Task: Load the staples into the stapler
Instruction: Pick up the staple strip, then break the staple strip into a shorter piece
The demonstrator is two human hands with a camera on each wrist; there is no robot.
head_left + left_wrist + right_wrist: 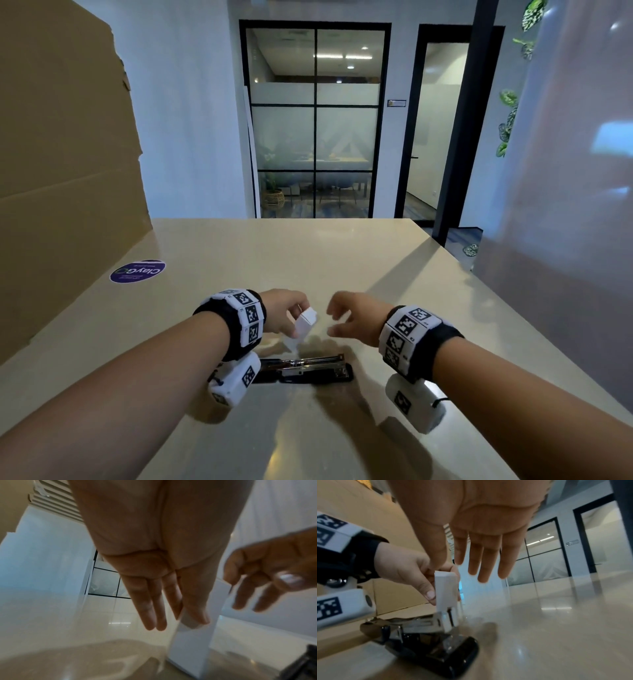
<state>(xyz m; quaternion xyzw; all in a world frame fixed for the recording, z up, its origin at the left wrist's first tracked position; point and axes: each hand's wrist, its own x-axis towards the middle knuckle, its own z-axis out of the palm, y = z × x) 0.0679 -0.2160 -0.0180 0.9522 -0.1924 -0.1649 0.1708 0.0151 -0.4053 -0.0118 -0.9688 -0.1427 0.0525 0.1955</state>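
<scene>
My left hand pinches a small white staple box between thumb and fingers and holds it tilted, just above the table. In the right wrist view the box hangs over the black stapler, its lower flap open. The stapler lies opened out flat on the table below both hands, its metal staple channel showing. My right hand hovers just right of the box with relaxed fingers, holding nothing. The left wrist view shows the box under my left fingers.
A large cardboard box stands along the left side of the beige table. A round purple sticker lies on the table near it. The table's right edge runs diagonally; glass doors stand beyond the far edge.
</scene>
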